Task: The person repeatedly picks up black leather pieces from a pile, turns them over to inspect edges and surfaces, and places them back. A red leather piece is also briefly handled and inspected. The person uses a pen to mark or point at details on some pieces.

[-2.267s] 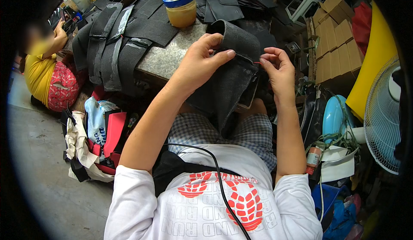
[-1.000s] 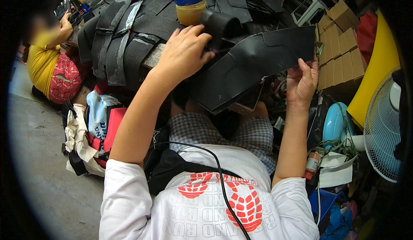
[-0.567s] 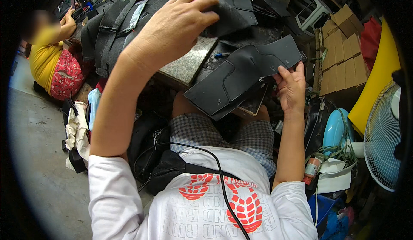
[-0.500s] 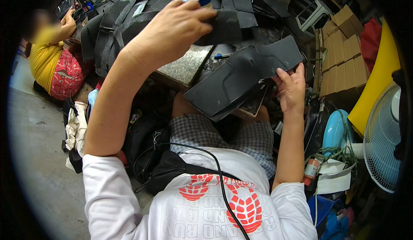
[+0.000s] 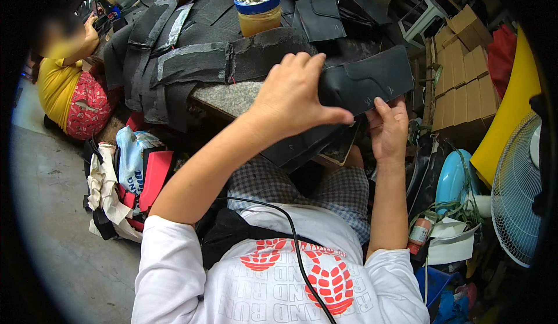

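Note:
My right hand (image 5: 388, 129) pinches the near edge of a black leather-like panel (image 5: 375, 80), thumb on top, toward its right end. This panel has a curved stitched line and small light marks. My left hand (image 5: 293, 94) is open over the panel's left part, thumb spread from the fingers; whether it touches is hard to tell. Under my left hand and above my lap, more black panel (image 5: 299, 147) shows, partly hidden. A long black strip (image 5: 232, 56) with a grey rough border lies on a pile of black pieces (image 5: 136, 62) to the left.
A blue-lidded jar (image 5: 258, 19) stands on the pile beside further black panels (image 5: 317, 13). A stone slab (image 5: 226, 98) lies at the bench's near edge. Cardboard boxes (image 5: 465, 68) and a fan (image 5: 517, 190) are at right. At far left a person in yellow (image 5: 61, 88) sits.
My left hand has come away from the jar, moving right and nearer, over the panel. The black strip it was at now lies flat on the pile. My right hand keeps its pinch.

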Available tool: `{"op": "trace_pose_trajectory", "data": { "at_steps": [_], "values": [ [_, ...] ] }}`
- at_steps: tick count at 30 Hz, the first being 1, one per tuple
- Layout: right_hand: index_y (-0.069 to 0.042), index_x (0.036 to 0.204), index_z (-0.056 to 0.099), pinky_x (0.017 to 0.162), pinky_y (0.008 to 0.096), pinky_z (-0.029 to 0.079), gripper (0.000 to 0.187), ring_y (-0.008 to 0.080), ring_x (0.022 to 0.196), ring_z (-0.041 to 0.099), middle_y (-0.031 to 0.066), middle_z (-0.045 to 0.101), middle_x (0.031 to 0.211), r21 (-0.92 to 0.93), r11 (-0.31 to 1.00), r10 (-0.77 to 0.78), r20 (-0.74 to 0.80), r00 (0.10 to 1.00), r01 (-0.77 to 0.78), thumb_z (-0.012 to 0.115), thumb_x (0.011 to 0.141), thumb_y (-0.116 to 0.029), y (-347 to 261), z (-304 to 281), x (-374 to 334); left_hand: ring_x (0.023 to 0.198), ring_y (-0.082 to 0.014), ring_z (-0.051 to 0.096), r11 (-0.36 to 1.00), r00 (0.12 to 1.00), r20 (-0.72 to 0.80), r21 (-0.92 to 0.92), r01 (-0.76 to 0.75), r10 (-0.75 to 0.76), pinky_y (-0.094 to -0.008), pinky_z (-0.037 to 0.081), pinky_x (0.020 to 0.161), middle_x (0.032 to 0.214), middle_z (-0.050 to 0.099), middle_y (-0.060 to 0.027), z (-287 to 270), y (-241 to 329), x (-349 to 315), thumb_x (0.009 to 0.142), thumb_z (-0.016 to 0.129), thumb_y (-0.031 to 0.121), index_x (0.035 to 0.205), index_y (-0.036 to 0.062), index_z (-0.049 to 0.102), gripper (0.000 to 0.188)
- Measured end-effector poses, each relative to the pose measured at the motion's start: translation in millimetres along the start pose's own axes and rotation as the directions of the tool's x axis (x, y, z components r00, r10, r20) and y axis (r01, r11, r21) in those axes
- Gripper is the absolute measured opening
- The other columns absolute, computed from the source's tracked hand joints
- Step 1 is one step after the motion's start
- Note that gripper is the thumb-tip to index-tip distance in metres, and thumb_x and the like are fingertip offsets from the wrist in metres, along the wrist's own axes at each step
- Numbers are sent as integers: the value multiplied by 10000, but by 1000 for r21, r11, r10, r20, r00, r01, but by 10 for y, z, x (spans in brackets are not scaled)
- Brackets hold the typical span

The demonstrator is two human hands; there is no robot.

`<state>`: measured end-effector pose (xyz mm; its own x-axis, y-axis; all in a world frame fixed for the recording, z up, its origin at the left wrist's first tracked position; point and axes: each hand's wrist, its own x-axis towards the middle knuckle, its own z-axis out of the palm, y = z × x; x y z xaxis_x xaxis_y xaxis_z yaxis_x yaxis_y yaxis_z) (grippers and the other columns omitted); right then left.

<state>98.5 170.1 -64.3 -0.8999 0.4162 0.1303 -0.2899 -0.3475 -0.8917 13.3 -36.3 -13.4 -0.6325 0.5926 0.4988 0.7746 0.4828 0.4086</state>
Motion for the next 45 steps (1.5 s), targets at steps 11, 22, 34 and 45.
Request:
{"op": "trace_pose_trajectory", "data": {
  "at_steps": [11,22,34,45],
  "values": [
    [15,1512,217,1046,383,430,864,271,1157,584,225,573,1254,-251,965,-34,179,983,79,421,975,-630,-54,181,-83,1025,-376,620,999,975,-218,21,44,-39,-411,524,875,1131,576,-194,-435,57,58,601,820,321,1268,-42,509,820],
    [-6,1326,416,748,319,598,512,234,954,683,152,632,1118,79,996,-70,246,967,52,675,917,-172,-244,248,-16,1200,-296,593,850,1000,1,-527,-2,4,-354,469,1001,1301,583,-206,-489,-116,-131,702,862,225,1369,14,465,805],
    [-7,1238,574,921,355,549,423,222,1034,660,120,656,1150,211,955,166,203,965,-208,689,837,61,-235,667,-550,1024,-150,588,769,937,327,-567,295,-119,-286,479,897,1100,630,-105,-682,113,-270,819,808,267,1258,-27,552,587],
    [16,1242,576,929,350,552,412,219,1038,660,131,659,1149,139,975,133,254,958,-172,684,846,55,-212,797,-761,691,-67,588,660,934,261,-661,358,-246,-244,483,621,753,666,-18,-493,58,-205,941,654,258,912,-37,697,300]
  ]
}}
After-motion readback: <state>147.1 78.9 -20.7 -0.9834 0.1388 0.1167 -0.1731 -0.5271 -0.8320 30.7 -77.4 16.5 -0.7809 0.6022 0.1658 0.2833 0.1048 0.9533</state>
